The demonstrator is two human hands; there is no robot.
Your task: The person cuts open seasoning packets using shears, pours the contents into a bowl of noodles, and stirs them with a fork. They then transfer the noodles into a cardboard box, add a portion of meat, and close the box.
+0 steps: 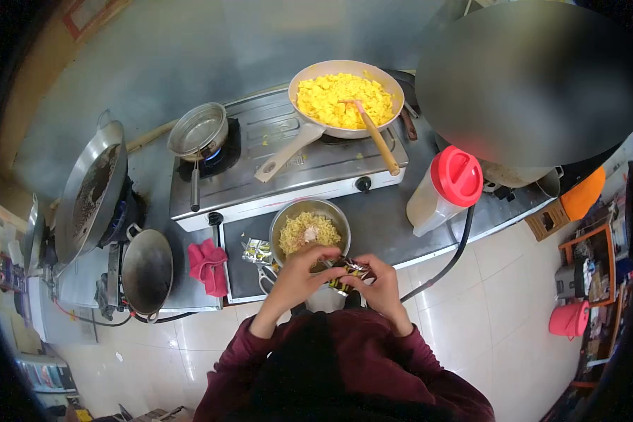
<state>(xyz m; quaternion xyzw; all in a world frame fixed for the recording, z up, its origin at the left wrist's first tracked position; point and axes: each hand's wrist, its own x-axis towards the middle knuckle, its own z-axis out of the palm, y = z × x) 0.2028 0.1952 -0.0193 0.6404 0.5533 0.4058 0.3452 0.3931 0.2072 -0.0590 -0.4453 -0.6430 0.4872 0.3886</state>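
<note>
Over the near edge of the table (380, 226), pinching a small dark packet (344, 283) between left hand (307, 273) and right hand (380, 287), thumbs and fingers curled nearly closed on it. Probably light, limp and slick, best held by the flat edges near its corners. Seemingly slanted from near left to far right, long axis uncertain behind the fingers. Just beyond, to the left, a metal bowl (321, 205) of noodles (292, 235); farther, a pan (395, 86) on the stove (246, 190).
</note>
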